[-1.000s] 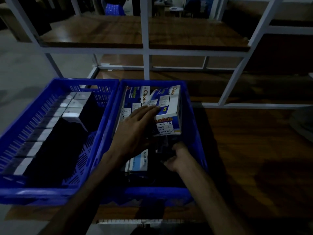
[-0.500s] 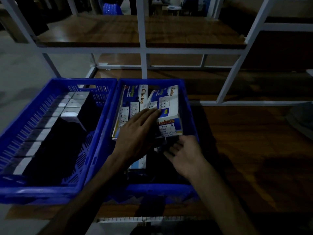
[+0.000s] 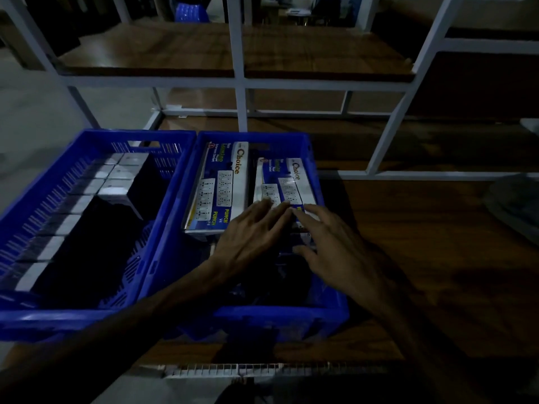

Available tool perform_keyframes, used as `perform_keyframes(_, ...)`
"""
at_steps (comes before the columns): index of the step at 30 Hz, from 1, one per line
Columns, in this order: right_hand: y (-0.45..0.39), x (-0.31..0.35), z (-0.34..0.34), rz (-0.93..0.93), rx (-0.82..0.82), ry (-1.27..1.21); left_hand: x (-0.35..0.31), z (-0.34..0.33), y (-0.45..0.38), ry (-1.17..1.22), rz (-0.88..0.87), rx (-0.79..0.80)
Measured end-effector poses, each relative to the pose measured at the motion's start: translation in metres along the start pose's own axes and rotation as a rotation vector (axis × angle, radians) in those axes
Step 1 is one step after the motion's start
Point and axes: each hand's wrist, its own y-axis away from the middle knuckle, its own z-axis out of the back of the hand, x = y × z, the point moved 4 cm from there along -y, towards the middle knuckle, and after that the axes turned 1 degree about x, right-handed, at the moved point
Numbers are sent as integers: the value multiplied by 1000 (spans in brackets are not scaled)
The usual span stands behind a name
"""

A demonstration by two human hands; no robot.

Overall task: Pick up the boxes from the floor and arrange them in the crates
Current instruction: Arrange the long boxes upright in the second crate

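Two blue crates stand side by side on a wooden shelf. The right crate [image 3: 309, 314] holds two blue and white "Choice" socket boxes lying flat. The left box [image 3: 220, 182] is free. On the near end of the right box [image 3: 287, 177] rest my left hand [image 3: 253, 231] and my right hand [image 3: 329, 243], both with fingers straight and spread, pressing on it. The left crate [image 3: 73, 319] holds rows of small grey-topped boxes [image 3: 116, 177] along its left side and far end.
The wooden shelf surface [image 3: 437, 258] extends to the right of the crates. White metal rack posts [image 3: 237, 83] and higher wooden shelves stand behind. A grey object [image 3: 516, 205] lies at the right edge. Bare floor lies to the left.
The right box was propped on the left one; it now lies flat beside it. My right hand rose from the crate's dark bottom onto that box, next to my left hand.
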Motion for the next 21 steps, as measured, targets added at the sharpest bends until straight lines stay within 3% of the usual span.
perform_keyframes(6,-4,-10,-12,-4,-33,90,6,-45,-20,-140,-40,172)
perform_keyframes(14,-13,-17,-12,-3,-130,-11,-4,-88,-34,-229,-139,196)
perform_keyframes(21,-32,-17,-2,-6,-181,-104,11,-79,-33,103,-68,242)
